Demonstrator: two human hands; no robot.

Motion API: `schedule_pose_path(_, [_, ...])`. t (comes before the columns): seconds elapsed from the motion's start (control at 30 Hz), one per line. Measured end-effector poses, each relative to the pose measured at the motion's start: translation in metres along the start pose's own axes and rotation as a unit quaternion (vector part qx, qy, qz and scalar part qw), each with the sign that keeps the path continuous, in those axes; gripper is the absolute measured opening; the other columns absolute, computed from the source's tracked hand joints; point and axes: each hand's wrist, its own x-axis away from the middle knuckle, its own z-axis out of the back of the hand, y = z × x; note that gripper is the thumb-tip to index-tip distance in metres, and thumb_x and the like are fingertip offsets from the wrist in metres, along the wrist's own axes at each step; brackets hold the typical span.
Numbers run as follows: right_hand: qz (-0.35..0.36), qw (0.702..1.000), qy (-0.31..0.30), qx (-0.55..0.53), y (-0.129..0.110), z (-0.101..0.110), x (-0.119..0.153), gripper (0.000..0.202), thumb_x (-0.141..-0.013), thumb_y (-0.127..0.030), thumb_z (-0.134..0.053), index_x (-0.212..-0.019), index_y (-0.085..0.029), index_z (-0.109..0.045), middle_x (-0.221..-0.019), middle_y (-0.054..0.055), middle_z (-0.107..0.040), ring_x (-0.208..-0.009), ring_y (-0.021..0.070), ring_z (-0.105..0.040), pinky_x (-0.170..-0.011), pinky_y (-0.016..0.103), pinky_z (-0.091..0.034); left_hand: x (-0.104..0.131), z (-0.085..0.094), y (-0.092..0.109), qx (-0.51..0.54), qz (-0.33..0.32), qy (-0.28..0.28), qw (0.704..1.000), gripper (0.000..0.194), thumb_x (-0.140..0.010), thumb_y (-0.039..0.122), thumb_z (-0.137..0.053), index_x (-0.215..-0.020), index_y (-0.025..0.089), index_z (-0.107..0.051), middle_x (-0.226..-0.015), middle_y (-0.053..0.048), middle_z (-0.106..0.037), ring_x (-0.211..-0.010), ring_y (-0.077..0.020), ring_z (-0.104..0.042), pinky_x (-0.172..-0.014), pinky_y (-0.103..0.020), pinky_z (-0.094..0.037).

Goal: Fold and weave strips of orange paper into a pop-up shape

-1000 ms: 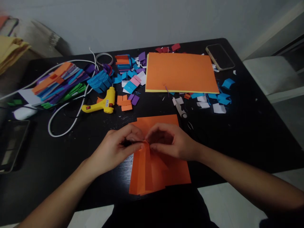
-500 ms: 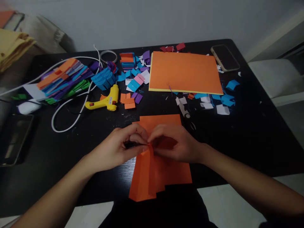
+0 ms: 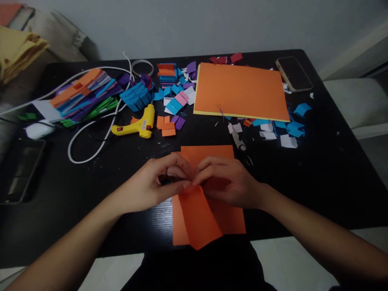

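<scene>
The left hand (image 3: 165,178) pinches the upper end of a folded orange paper (image 3: 200,222) above a flat orange sheet (image 3: 207,151) on the black counter (image 3: 318,178). The fingertips of the right hand (image 3: 232,180) meet there too, though the dim light makes their exact grip hard to judge. Beyond lie a yellow glue gun (image 3: 136,124), a looped white cable (image 3: 80,162), an orange-topped paper stack (image 3: 242,93) and, at its right corner, a phone (image 3: 294,74).

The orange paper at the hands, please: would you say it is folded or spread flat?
It seems partly folded: a narrow flap slants up to the left hand and right hand, over orange paper lying flat.
</scene>
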Motion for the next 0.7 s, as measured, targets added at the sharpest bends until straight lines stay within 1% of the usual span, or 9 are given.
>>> schedule_pose_path(0.13, [0.001, 1.0, 0.016, 0.017, -0.0016, 0.0001, -0.0001, 0.014, -0.09, -0.008, -0.072, -0.102, -0.015, -0.073, -0.101, 0.008, -0.071, -0.091, 0.0141, -0.071, -0.079, 0.025, -0.06, -0.0004, 0.001, -0.001, 0.019, 0.01, 0.01, 1.0, 0.004, -0.096, 0.013, -0.065, -0.098, 0.017, -0.063, -0.085, 0.002, -0.073, -0.077, -0.0064, -0.067, -0.067, -0.013, -0.048])
schedule_pose_path(0.3, [-0.013, 1.0, 0.02, 0.021, -0.0019, -0.0013, -0.0007, 0.014, -0.09, -0.01, -0.072, -0.102, -0.016, -0.074, -0.099, 0.007, -0.072, -0.088, 0.0145, -0.072, -0.078, 0.026, -0.061, 0.0005, 0.0017, -0.0036, 0.026, 0.005, 0.011, 1.0, 0.007, -0.094, 0.012, -0.067, -0.098, 0.016, -0.064, -0.085, 0.001, -0.075, -0.079, -0.0081, -0.069, -0.07, -0.015, -0.05])
schedule_pose_path(0.47, [-0.054, 0.998, 0.02, -0.01, -0.0004, -0.0029, -0.0002, 0.015, -0.088, -0.01, -0.073, -0.102, -0.016, -0.075, -0.098, 0.007, -0.073, -0.085, 0.0137, -0.072, -0.075, 0.024, -0.062, -0.0018, 0.0011, -0.0076, 0.038, 0.018, 0.017, 0.999, 0.012, -0.09, 0.008, -0.07, -0.097, 0.017, -0.064, -0.083, 0.002, -0.075, -0.076, -0.0079, -0.069, -0.069, -0.015, -0.049])
schedule_pose_path(0.6, [-0.087, 0.996, 0.024, -0.026, -0.0001, -0.0039, 0.0012, 0.016, -0.085, -0.01, -0.076, -0.1, -0.016, -0.075, -0.096, 0.006, -0.075, -0.083, 0.0134, -0.074, -0.075, 0.023, -0.062, -0.0034, 0.0008, -0.0088, 0.05, 0.028, 0.019, 0.998, 0.013, -0.088, 0.01, -0.072, -0.097, 0.017, -0.064, -0.083, 0.001, -0.076, -0.075, -0.0086, -0.069, -0.068, -0.016, -0.049])
schedule_pose_path(0.7, [-0.113, 0.992, 0.033, -0.036, -0.0005, -0.0045, 0.0019, 0.018, -0.083, -0.008, -0.076, -0.099, -0.016, -0.076, -0.095, 0.005, -0.077, -0.083, 0.0135, -0.075, -0.076, 0.023, -0.062, -0.0032, 0.002, -0.0052, 0.051, 0.039, 0.032, 0.997, 0.01, -0.089, 0.014, -0.072, -0.096, 0.016, -0.065, -0.082, 0.0, -0.076, -0.072, -0.0084, -0.067, -0.064, -0.015, -0.048])
